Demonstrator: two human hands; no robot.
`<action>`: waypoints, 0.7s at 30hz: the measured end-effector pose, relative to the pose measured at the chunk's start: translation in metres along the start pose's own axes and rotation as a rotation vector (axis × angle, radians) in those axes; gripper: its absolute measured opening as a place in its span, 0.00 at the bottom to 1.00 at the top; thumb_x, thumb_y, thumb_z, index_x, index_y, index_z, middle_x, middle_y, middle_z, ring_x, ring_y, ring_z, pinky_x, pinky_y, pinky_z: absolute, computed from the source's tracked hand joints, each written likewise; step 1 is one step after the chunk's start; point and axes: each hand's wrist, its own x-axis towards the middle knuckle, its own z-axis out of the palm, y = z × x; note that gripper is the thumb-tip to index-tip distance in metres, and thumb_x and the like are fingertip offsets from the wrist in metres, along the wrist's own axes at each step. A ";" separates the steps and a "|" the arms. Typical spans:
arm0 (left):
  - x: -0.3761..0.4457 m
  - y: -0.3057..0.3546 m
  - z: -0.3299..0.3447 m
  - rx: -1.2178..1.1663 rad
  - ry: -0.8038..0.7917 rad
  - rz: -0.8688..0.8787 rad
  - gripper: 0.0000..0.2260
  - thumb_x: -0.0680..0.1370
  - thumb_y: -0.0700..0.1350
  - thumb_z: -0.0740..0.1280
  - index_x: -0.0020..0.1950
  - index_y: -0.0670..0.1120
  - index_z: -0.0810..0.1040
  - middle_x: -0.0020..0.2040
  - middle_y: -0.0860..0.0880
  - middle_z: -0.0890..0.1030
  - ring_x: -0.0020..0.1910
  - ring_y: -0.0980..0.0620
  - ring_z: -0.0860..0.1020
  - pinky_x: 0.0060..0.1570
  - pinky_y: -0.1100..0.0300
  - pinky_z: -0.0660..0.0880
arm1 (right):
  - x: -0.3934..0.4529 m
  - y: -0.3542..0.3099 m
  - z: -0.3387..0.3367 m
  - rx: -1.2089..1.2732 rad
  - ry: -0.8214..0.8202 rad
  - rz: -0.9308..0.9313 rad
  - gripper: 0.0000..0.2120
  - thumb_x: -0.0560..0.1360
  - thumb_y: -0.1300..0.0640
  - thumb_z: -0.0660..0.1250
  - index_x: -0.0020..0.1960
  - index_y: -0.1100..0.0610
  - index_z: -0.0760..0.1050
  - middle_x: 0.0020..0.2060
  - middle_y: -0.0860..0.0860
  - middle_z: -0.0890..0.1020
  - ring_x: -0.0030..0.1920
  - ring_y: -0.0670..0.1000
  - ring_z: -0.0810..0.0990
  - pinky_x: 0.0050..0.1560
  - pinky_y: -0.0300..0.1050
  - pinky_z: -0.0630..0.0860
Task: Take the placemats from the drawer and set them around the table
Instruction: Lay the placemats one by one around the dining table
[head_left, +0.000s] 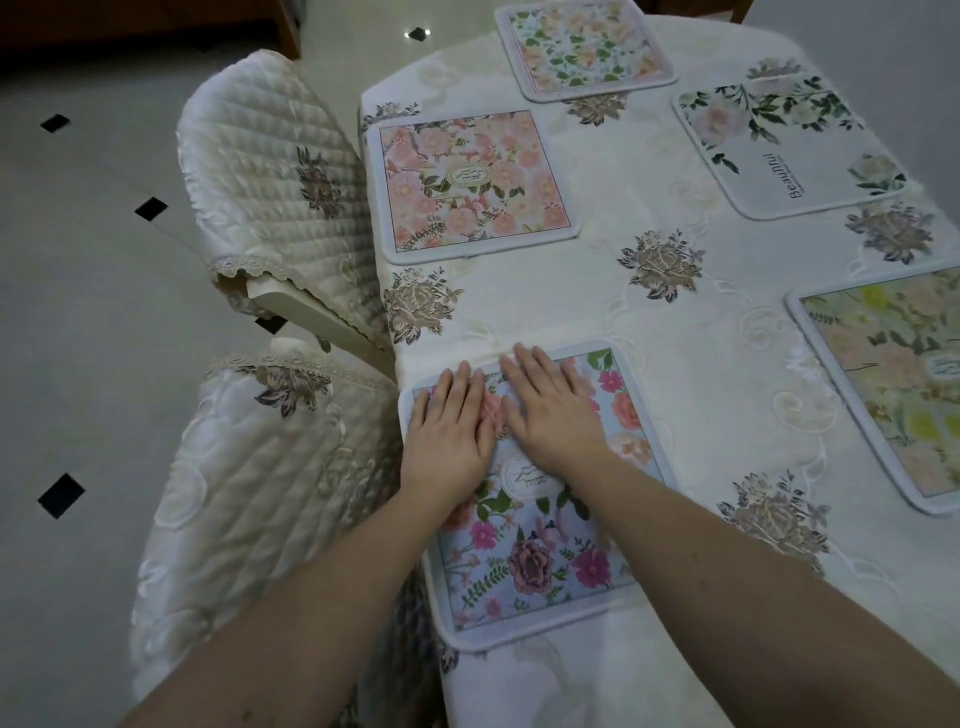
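Observation:
A blue floral placemat (540, 561) lies flat at the table's near left edge. My left hand (449, 431) and my right hand (550, 410) both rest palm down on its far half, fingers straight and side by side. A pink floral placemat (467, 182) lies further along the left edge. A pale floral placemat (582, 47) sits at the far end. A white placemat with green leaves and lettering (789, 150) lies at the far right, and a yellow-green floral placemat (893, 384) at the near right. The drawer is not in view.
The table (649, 312) wears a cream embroidered cloth. Two chairs with quilted cream covers stand along its left side, one near (260, 493) and one farther (275, 176). The tiled floor (78, 312) stretches out to the left.

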 end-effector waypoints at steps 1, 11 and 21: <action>0.000 -0.001 -0.001 0.007 -0.007 0.005 0.27 0.82 0.57 0.46 0.81 0.49 0.56 0.81 0.49 0.55 0.80 0.49 0.53 0.77 0.47 0.49 | 0.001 0.010 -0.002 -0.009 0.001 0.035 0.29 0.82 0.41 0.42 0.81 0.49 0.48 0.80 0.48 0.50 0.80 0.49 0.46 0.78 0.55 0.46; -0.005 -0.037 -0.020 0.004 -0.083 -0.139 0.29 0.82 0.60 0.43 0.81 0.54 0.39 0.81 0.52 0.40 0.79 0.53 0.40 0.77 0.50 0.40 | -0.017 0.065 -0.020 0.025 0.055 0.278 0.33 0.80 0.38 0.43 0.81 0.53 0.51 0.80 0.54 0.52 0.80 0.54 0.50 0.78 0.52 0.49; -0.042 -0.011 -0.015 -0.604 0.042 -0.449 0.33 0.83 0.53 0.57 0.81 0.48 0.42 0.82 0.48 0.48 0.78 0.46 0.56 0.72 0.55 0.56 | -0.044 0.059 -0.026 0.310 0.124 0.462 0.28 0.81 0.50 0.60 0.77 0.58 0.60 0.77 0.57 0.63 0.77 0.57 0.59 0.76 0.54 0.55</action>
